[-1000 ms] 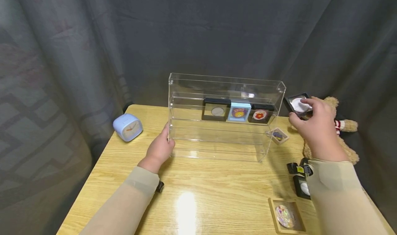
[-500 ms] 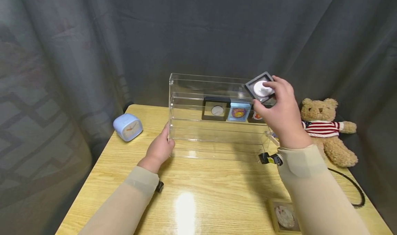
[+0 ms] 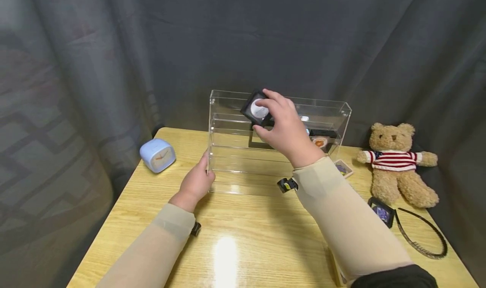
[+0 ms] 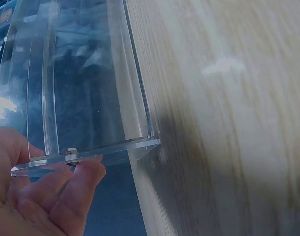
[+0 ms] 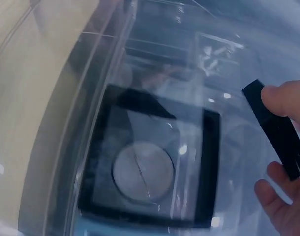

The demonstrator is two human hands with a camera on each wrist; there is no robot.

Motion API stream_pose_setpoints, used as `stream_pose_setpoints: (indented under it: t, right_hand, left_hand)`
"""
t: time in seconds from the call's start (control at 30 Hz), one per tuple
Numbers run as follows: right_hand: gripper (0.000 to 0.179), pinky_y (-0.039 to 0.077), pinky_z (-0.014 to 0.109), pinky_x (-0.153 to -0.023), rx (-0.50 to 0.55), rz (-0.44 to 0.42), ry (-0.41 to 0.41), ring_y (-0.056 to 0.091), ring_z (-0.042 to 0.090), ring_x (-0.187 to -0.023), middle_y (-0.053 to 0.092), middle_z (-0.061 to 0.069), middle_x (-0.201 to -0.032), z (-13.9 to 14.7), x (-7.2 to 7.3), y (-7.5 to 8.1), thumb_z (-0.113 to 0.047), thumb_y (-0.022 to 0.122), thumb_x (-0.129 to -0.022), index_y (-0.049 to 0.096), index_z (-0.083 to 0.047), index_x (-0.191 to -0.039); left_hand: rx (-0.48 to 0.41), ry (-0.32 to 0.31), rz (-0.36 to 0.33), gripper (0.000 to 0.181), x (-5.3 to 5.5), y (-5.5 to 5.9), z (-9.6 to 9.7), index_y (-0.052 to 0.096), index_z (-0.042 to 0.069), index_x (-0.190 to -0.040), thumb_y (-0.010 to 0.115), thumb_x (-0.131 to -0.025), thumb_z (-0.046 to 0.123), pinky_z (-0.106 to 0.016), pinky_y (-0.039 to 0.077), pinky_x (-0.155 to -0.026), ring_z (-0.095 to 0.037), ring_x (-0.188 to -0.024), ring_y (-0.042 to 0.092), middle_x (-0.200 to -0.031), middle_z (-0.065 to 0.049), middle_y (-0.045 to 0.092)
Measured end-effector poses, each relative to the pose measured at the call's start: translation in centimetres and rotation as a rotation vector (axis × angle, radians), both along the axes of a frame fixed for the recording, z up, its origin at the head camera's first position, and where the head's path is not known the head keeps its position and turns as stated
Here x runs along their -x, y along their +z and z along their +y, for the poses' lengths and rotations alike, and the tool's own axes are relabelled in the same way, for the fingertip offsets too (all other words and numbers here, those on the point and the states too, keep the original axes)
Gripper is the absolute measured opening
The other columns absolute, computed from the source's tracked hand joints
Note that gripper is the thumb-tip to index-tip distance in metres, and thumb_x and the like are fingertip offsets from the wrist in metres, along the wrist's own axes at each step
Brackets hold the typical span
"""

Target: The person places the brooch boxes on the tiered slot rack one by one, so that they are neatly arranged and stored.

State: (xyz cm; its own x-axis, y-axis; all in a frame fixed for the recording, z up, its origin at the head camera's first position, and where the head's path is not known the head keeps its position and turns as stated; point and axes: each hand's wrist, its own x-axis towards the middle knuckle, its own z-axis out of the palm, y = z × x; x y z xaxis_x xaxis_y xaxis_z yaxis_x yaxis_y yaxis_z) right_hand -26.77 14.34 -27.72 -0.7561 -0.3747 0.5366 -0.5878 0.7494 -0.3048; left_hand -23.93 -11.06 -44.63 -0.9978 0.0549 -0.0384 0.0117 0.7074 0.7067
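My left hand grips the left side panel of a clear acrylic display rack, thumb in front and fingers behind, as the left wrist view shows. My right hand pinches a small black square frame with a round white disc in it. The frame is tilted and overlaps the rack's upper left part in the head view. A larger black frame with a round disc stands on the rack's shelf, partly behind my right hand. Farther right on that shelf is a black frame with a red-orange picture.
A blue alarm clock stands at the table's left. On the right sit a teddy bear, a wooden frame, a black frame and a dark headband. Another wooden frame is mostly under my right sleeve.
My right hand has carried the small black frame leftward from beside the teddy bear to the rack's upper left. My left hand has stayed on the rack's side.
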Motion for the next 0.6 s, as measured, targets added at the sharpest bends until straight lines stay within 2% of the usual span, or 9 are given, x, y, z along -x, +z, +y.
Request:
stream_pose_setpoints:
  t: [0.17,0.37,0.47,0.6]
  right_hand:
    - [0.048,0.033,0.042,-0.109,-0.043,0.066,0.093,0.034,0.030,-0.137,0.033,0.000,-0.156,-1.8,1.0,-0.8,-0.017,0.080,-0.084,0.062,-0.013,-0.129]
    - [0.052,0.042,0.044,-0.101,-0.041,0.285,0.191,0.040,0.037,-0.130,0.040,0.013,-0.150,-2.9,1.8,-2.5,0.000,0.081,-0.079,0.065,-0.006,-0.128]
    - [0.057,0.043,0.045,-0.100,-0.056,0.355,0.209,0.043,0.039,-0.127,0.042,0.015,-0.149,-3.2,2.2,-3.2,-0.001,0.084,-0.076,0.065,-0.004,-0.130]
    - [0.063,0.043,0.042,-0.100,-0.082,0.366,0.223,0.046,0.039,-0.124,0.042,0.012,-0.151,-3.3,2.5,-3.5,-0.009,0.089,-0.073,0.065,-0.004,-0.131]
  left_hand:
    - [0.000,0.001,0.006,0.081,0.0,0.2,0.0,-0.001,0.047,-0.157,0.048,-0.099,0.018,-0.038,0.046,-0.050,-0.024,-0.052,0.051,-0.130,-0.015,0.061]
    - [0.003,-0.004,0.005,0.081,-0.1,0.2,0.1,0.001,0.045,-0.158,0.048,-0.099,0.017,-0.037,0.046,-0.050,-0.023,-0.053,0.051,-0.130,-0.016,0.061]
    - [0.010,0.003,0.010,0.081,0.0,0.1,0.1,0.001,0.045,-0.158,0.048,-0.098,0.017,-0.037,0.045,-0.050,-0.023,-0.052,0.051,-0.122,-0.016,0.065]
    - [0.011,0.011,0.015,0.082,0.0,-0.1,0.0,0.001,0.046,-0.158,0.048,-0.098,0.017,-0.037,0.045,-0.049,-0.023,-0.050,0.050,-0.114,-0.014,0.067]
